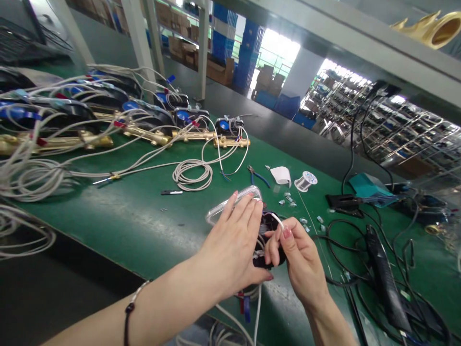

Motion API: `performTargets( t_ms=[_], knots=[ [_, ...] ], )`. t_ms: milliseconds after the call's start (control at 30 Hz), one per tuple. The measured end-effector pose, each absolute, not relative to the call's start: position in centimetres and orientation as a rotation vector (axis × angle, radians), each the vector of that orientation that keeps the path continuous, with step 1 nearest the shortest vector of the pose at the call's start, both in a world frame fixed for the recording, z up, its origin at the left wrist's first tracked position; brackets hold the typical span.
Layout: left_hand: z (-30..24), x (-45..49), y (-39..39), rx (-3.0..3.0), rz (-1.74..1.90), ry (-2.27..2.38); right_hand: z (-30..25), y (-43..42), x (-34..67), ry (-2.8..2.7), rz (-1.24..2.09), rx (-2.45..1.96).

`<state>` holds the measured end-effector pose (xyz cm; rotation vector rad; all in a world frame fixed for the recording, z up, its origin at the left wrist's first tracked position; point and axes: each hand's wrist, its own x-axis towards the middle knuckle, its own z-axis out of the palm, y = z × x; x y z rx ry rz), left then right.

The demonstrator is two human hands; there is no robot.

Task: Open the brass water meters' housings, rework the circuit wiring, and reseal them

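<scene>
A black meter housing (267,222) stands open at the near edge of the bench, with wires inside it. My left hand (230,245) lies across its left side and steadies it, thumb at the lower edge, fingers together. Under those fingertips, a clear plastic cover (215,214) is tilted up beside the housing. My right hand (297,257) pinches a white cable (276,220) between thumb and forefinger at the housing's right side. Its other fingers curl into the housing. My left hand hides much of the housing's inside. Below hang a blue tag (247,308) and pale cables.
Brass meters (144,132) with pale cables line the back left. A coiled cable (193,175), blue-handled cutters (258,177), a solder spool (306,181) and small packets (288,199) lie beyond my hands. A black hand tool (387,278) with looping cords occupies the right.
</scene>
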<state>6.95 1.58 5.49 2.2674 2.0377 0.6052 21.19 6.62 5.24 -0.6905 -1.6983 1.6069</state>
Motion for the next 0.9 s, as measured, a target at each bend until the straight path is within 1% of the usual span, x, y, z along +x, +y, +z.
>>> performTargets(
  t_ms=[233,467,567,767,900],
  knots=[
    [6.0,7.5,1.8,2.268,0.486,2.062,4.8,6.8,22.0,-1.696,1.665,-0.652],
    [5.5,7.7,1.8,2.202,0.519,2.043,5.5,7.6,23.4,-1.938,1.761,-0.544],
    [4.8,7.4,1.7,2.206,0.570,2.012,5.3,7.7,23.4,-1.973,1.711,-0.589],
    [4.6,7.0,1.5,2.218,0.637,1.959,4.3,7.1,23.2,-2.022,1.447,-0.648],
    [4.9,6.9,1.6,2.209,0.638,1.922,4.1,6.7,23.2,-1.984,1.359,-0.668]
  ],
)
